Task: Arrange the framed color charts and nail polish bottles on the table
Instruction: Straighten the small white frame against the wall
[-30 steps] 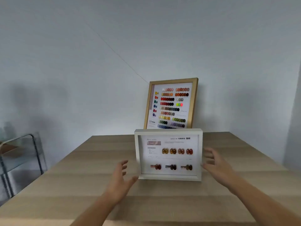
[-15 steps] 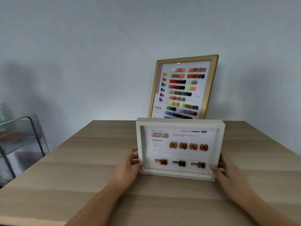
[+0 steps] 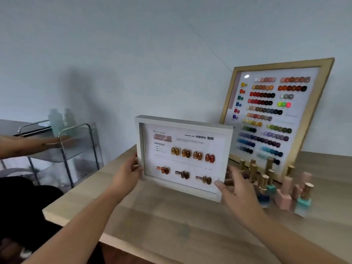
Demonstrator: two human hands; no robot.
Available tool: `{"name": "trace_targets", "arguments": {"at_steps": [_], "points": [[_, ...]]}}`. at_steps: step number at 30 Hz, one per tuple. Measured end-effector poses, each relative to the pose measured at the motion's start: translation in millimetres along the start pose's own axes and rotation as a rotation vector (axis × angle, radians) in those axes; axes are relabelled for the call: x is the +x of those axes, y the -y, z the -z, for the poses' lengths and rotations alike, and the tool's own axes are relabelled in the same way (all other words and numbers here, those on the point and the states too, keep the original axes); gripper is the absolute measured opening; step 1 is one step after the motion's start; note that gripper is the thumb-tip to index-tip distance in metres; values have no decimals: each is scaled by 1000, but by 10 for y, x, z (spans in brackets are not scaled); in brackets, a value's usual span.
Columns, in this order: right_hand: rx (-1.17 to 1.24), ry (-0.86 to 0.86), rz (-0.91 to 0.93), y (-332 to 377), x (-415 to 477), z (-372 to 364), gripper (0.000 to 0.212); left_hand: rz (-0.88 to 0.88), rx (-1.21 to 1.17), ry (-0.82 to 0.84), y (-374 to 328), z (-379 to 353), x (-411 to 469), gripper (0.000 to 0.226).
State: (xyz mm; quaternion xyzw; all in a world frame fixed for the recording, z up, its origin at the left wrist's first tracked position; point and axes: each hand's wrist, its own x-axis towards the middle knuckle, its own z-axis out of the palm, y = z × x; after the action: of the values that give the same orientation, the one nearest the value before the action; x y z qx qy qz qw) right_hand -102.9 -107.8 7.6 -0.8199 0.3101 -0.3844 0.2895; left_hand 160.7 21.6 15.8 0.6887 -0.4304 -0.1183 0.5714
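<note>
Bottles (image 3: pixel 284 195) crowd right of the white frame (image 3: pixel 182 120); table (image 3: pixel 162 221) in front open.

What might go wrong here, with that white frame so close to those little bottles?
1. The right hand grips the white frame at its lower corner, right beside the nail polish bottles; swinging it rightward might topple them.
2. The gold frame leans behind those bottles; a bump could send it sliding onto them.
3. The left hand holds the frame near the left edge of the table; set down carelessly, it might fall off.
</note>
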Motion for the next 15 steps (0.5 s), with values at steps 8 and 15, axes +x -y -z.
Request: {"name": "trace_targets", "arguments": {"at_steps": [8,15], "points": [[165,-5,-33,48,769,-889,39,149,241,-182,390,391,772,34],[229,-30,-91,-178,1342,-1367,37,219,237,-191,737,384,1310,20]]}}
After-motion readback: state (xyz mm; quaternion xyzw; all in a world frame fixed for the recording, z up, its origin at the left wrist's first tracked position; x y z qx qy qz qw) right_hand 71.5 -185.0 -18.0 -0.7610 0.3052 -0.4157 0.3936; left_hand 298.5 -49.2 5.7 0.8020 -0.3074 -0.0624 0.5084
